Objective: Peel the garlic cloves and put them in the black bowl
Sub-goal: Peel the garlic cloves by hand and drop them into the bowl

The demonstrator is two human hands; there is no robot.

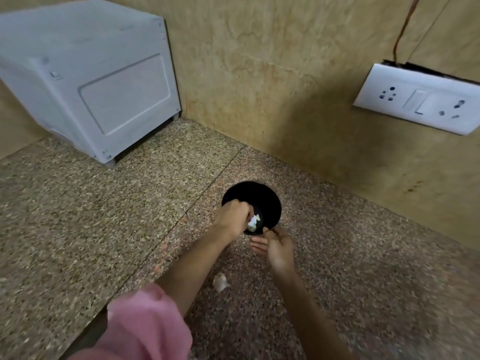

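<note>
Dim warm even light, soft shadows; wide-angle bending at edges; slight motion blur throughout.

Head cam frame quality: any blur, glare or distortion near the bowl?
Head view: the left hand, right hand and pale garlic pieces in the round black bowl are motion-blurred; soft even light, no glare; wide-angle warp skews the white wall socket plate.
</note>
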